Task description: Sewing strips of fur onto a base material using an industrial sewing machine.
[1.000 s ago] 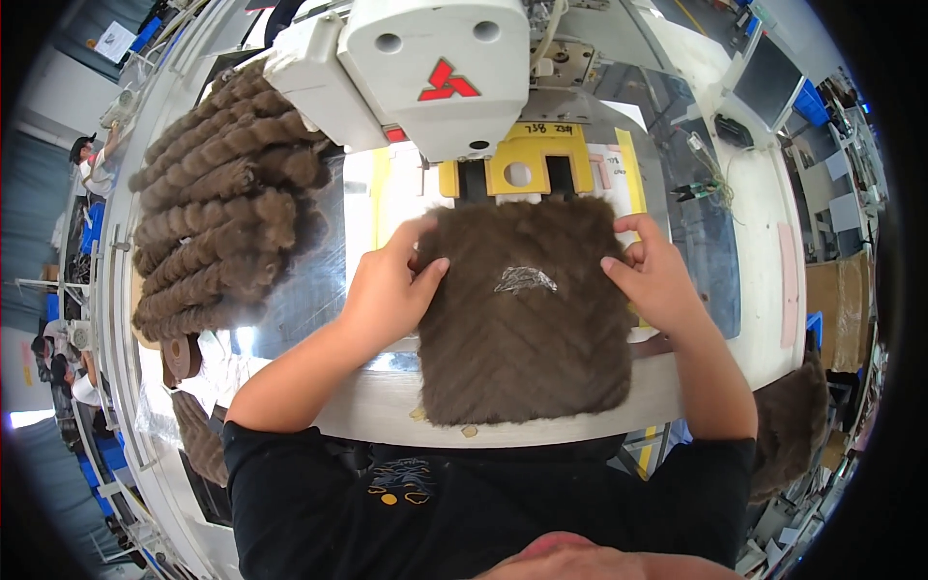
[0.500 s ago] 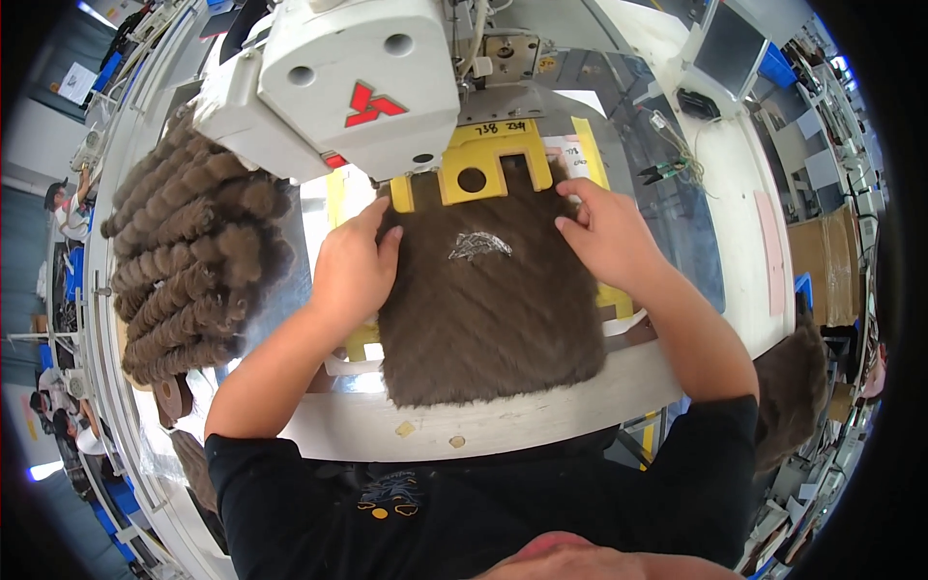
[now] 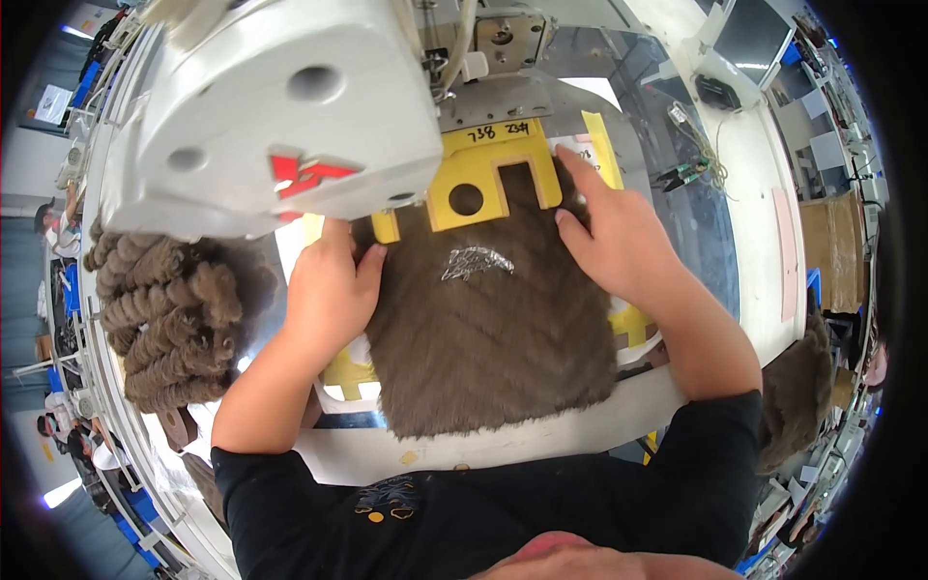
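A brown fur panel [image 3: 488,353] with a silvery patch [image 3: 478,262] lies under a yellow template [image 3: 478,145] with cut-outs, beneath the white machine head [image 3: 271,106]. My left hand [image 3: 333,290] holds the panel's left edge near its upper corner, thumb along the fur and fingertips close below the machine head. My right hand [image 3: 619,242] holds the upper right edge beside the template, thumb bent onto the fur and fingers reaching up to the corner. The panel covers much of the white and yellow sheet beneath it.
Rolled fur pieces [image 3: 164,319] are piled at the left, more fur [image 3: 797,396] at the lower right. A monitor [image 3: 744,43], cables with green-handled snips [image 3: 681,174] and a pink strip [image 3: 785,251] sit right. Other workers [image 3: 58,227] sit at far-left benches.
The panel went forward under the yellow template, my hands moving with it. In the latest half second the machine head appears larger and nearer, covering more of the left side.
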